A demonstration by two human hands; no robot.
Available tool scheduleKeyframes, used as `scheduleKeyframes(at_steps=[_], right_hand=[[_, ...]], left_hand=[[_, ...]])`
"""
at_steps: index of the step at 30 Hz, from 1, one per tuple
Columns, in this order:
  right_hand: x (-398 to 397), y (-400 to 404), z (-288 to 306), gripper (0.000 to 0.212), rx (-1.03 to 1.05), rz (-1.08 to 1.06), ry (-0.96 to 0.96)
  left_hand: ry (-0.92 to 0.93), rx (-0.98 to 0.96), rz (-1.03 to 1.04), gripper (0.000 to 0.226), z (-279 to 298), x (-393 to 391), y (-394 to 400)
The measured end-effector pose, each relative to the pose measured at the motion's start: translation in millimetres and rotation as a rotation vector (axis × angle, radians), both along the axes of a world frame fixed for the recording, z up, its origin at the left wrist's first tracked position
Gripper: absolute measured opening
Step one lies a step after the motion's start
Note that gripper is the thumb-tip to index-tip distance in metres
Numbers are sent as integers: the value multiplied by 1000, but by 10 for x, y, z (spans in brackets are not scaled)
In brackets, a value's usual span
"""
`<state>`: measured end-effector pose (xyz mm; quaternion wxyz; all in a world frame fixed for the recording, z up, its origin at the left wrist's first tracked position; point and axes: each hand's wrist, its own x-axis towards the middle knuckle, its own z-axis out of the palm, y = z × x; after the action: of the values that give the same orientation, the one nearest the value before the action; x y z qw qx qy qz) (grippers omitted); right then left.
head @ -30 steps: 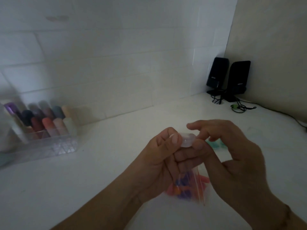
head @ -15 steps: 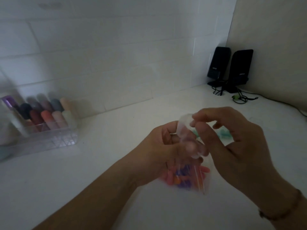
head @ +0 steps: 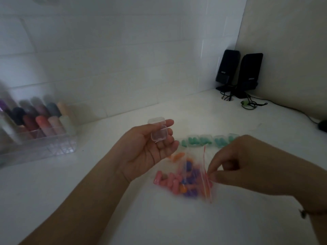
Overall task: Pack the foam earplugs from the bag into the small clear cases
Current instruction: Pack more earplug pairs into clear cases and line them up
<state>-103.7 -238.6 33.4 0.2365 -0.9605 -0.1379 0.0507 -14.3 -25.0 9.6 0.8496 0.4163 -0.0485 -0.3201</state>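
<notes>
Here the only writing is a small pale mark on the front of each of the two black speakers [head: 238, 75] in the far corner, and it is too small to read.

One second ago both hands were together in front of the camera and pinched the closed small clear case between their fingertips. Now they are apart. The left hand [head: 148, 149] is turned palm up, and the clear case [head: 158, 129] lies on its fingers with the lid standing open; the fingers are only slightly bent, so this grip is spread and carries the case. The right hand [head: 247, 165] has gone down to the bag [head: 191, 175] on the white desk [head: 88, 200], and its fingertips are pressed together, pinching the red zip edge of the bag.

The foam earplugs [head: 177, 181], pink, orange and purple, are in the bag, which is blurred. Behind it, a row of filled cases [head: 208, 141] with green earplugs stands on the desk, partly hidden by the right hand and the left fingertips.

At the far left, a clear organizer [head: 44, 147] holds coloured tubes. Near the speakers, a black cable [head: 290, 109] runs along the desk.
</notes>
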Motion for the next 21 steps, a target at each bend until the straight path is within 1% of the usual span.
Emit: scheduleKeyframes(at_steps=[2, 4, 5, 7, 11, 13, 15, 18, 21], right_hand=[[24, 87, -62, 7, -200, -59, -86], [34, 162, -117, 20, -374, -114, -178], [37, 184, -144, 25, -408, -131, -185], [34, 211, -158, 25, -398, -158, -157], [41, 212, -170, 14, -344, -205, -145], [41, 177, -186, 15, -324, -185, -163], [51, 100, -153, 16, -260, -172, -164], [50, -19, -14, 19, 24, -232, -219], [69, -85, 54, 14, 292, -296, -287]], left_hand=[[26, 8, 10, 32, -8, 9, 5], [57, -5, 21, 36, -15, 6, 6], [74, -12, 26, 36, -16, -2, 3], [100, -8, 43, 38, -11, -17, -8], [130, 10, 63, 44, 9, -46, -31], [133, 9, 62, 47, 11, -60, -41], [125, 12, 51, 51, 15, -78, -54], [111, 17, 21, 56, 29, -107, -75], [98, 39, -23, 57, 41, -145, -98]])
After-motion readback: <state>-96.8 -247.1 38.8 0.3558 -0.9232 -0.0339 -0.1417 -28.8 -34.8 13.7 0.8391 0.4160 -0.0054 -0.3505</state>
